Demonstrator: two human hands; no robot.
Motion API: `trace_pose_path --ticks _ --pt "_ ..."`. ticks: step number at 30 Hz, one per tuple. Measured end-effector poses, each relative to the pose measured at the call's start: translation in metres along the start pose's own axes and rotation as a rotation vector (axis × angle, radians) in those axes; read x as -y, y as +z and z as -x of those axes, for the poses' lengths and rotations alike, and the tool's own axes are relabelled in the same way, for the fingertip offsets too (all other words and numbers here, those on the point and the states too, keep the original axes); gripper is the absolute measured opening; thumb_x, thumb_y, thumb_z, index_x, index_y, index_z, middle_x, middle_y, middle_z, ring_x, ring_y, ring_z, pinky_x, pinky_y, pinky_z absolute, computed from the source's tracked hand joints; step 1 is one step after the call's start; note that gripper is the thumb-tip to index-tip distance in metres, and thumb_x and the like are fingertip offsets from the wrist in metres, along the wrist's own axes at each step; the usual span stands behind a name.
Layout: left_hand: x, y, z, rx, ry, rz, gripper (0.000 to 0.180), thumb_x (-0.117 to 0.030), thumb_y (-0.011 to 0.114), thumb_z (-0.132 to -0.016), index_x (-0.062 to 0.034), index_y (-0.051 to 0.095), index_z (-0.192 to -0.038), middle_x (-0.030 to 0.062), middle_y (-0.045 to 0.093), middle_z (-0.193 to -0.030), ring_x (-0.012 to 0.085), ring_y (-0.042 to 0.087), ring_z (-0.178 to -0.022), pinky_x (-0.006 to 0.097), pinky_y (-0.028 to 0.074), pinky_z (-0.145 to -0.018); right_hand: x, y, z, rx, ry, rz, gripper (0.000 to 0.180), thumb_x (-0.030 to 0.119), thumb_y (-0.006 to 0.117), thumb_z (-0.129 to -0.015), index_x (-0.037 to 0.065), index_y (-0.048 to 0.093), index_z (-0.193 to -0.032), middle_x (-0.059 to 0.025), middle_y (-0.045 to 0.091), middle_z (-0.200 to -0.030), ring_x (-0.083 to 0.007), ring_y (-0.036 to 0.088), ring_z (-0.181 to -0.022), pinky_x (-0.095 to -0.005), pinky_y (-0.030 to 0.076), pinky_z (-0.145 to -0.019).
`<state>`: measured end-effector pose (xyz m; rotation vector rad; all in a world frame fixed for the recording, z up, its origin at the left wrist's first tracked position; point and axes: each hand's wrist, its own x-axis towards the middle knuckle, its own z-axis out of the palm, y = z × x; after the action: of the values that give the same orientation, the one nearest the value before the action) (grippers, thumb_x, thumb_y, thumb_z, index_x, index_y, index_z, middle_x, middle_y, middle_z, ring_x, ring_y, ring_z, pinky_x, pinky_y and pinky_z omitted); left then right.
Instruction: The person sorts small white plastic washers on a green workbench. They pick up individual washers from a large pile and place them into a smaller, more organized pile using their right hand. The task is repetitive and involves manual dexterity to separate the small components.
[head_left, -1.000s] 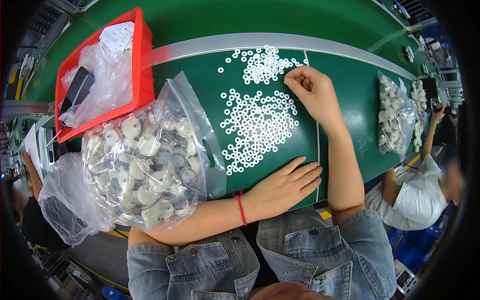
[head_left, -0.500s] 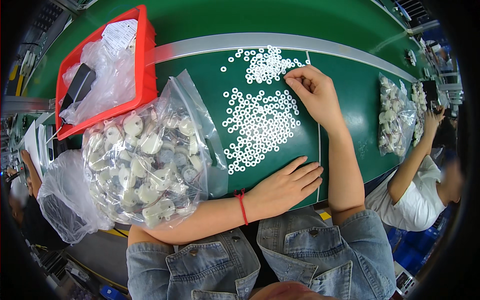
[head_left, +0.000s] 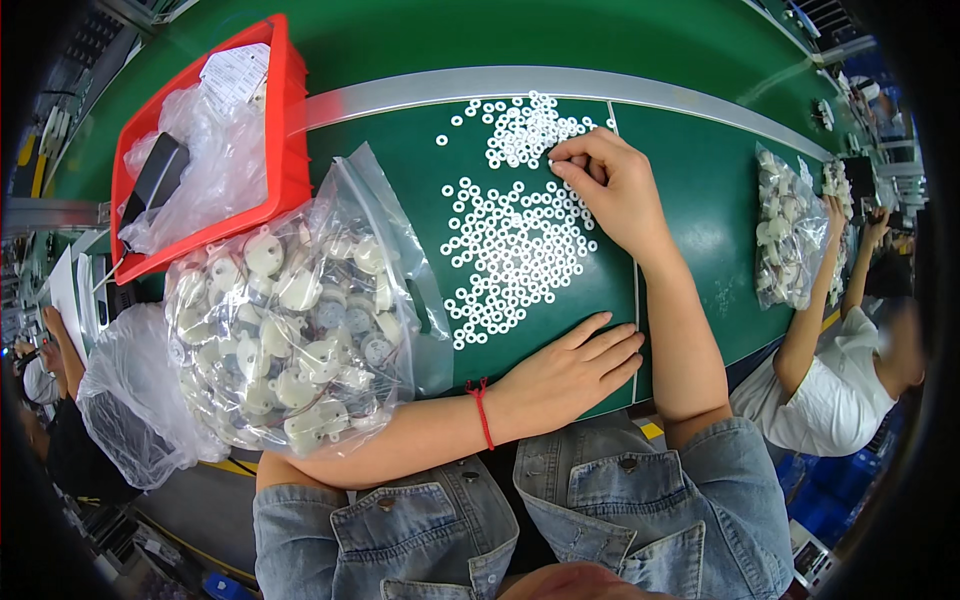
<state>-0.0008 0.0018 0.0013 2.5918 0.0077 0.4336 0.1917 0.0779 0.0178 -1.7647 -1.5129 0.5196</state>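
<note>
Many small white rings (head_left: pixel 515 250) lie spread over the green belt (head_left: pixel 400 175) in two patches, a smaller far one (head_left: pixel 520 130) and a larger near one. My right hand (head_left: pixel 610 185) rests between the patches, its fingertips pinched together at the edge of the far patch; whether a ring sits in them is hidden. My left hand (head_left: pixel 570 370) lies flat and open on the belt's near edge, a red string round the wrist. A clear bag of white round parts with wires (head_left: pixel 300 320) lies left of the rings, against my left forearm.
A red bin (head_left: pixel 285 130) holding a plastic bag and a dark object stands at the far left. An empty-looking clear bag (head_left: pixel 130 400) hangs off the near-left edge. At the right, another person in a white top (head_left: pixel 840 390) reaches toward a second bag of parts (head_left: pixel 785 230).
My right hand has shifted slightly left along the far patch of rings. The person on the right has raised an arm toward their bag. My left hand stays flat.
</note>
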Motion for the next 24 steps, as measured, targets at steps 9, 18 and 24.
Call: trace_pose_path --ticks 9,18,24 --pt "0.000 -0.001 -0.001 -0.001 0.003 -0.001 0.043 -0.016 0.056 -0.095 -0.0053 0.063 -0.136 0.0113 0.056 -0.149 0.0248 0.048 -0.144 0.046 0.031 -0.124 0.000 -0.003 0.001 -0.005 0.001 -0.050 0.009 0.000 0.072 -0.091 0.002 0.074 -0.100 -0.0039 0.060 -0.083 -0.0112 0.046 -0.063 -0.0278 0.040 -0.059" --pt "0.000 0.000 0.000 -0.007 0.004 0.014 0.042 -0.016 0.056 -0.095 -0.0047 0.063 -0.135 0.0121 0.056 -0.149 0.0254 0.048 -0.144 0.046 0.032 -0.124 -0.002 -0.002 0.002 -0.027 -0.011 -0.090 0.010 0.001 0.073 -0.090 0.003 0.074 -0.100 -0.0047 0.059 -0.083 -0.0125 0.046 -0.063 -0.0288 0.040 -0.059" --pt "0.000 0.001 0.000 -0.010 0.002 0.011 0.042 -0.016 0.056 -0.095 -0.0045 0.063 -0.135 0.0124 0.056 -0.149 0.0254 0.048 -0.144 0.046 0.032 -0.124 0.000 -0.004 0.002 0.013 -0.096 -0.008 0.009 0.003 0.072 -0.091 0.003 0.075 -0.100 -0.0057 0.060 -0.083 -0.0137 0.050 -0.063 -0.0298 0.042 -0.060"
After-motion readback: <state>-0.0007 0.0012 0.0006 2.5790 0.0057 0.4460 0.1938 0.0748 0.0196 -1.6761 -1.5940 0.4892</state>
